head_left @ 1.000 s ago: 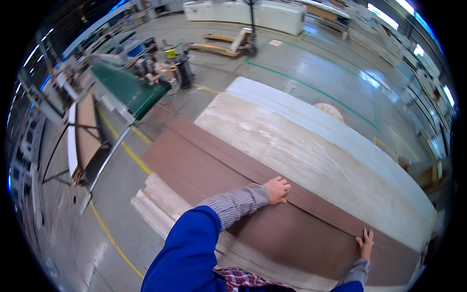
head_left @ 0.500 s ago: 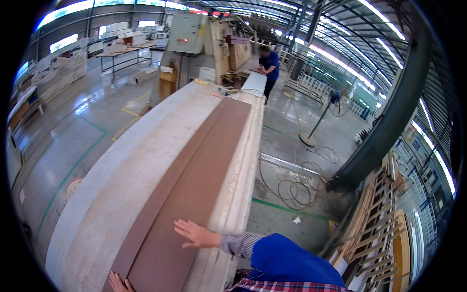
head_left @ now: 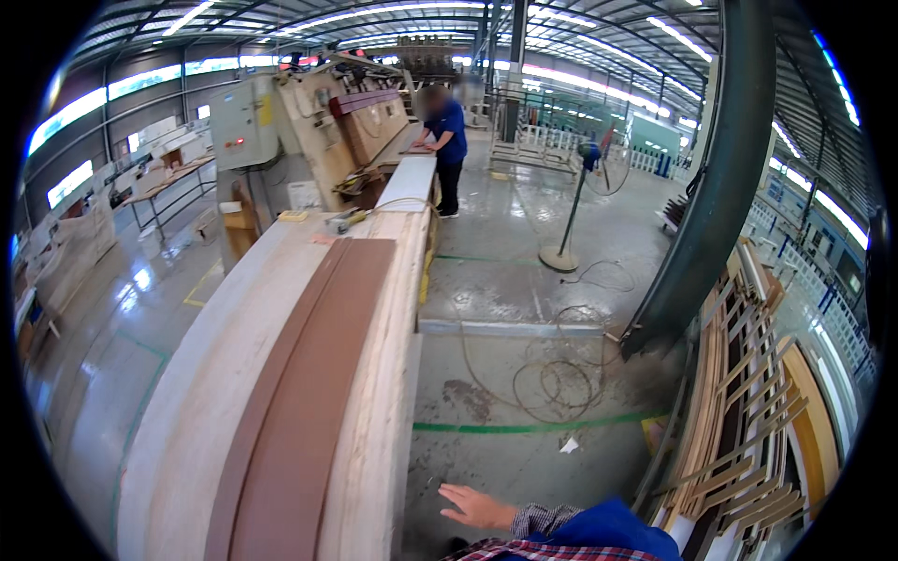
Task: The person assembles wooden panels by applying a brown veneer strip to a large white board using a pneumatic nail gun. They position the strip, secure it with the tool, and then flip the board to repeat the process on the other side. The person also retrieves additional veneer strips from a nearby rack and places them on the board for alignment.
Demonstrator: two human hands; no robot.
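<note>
A long brown panel (head_left: 313, 393) with a raised strip along its left side lies flat on the long pale workbench (head_left: 201, 393). My right hand (head_left: 475, 508) is held out over the floor, just off the bench's right edge. Its fingers are stretched out, and nothing is in it. The hand is apart from the panel and the bench. My left hand is out of view. Toward the bench's far end lies a small hand tool (head_left: 348, 221), too small to make out.
Past the bench, a co-worker (head_left: 447, 140) leans over a machine with a grey control box (head_left: 245, 126). To the right stand a dark pillar (head_left: 702, 206), a rack of long strips (head_left: 739, 411) and a floor fan (head_left: 572, 215). A coiled hose (head_left: 561, 411) lies on the floor.
My right hand has lifted off the panel and moved right, past the bench edge. My left hand has left the view. The view has turned to the right.
</note>
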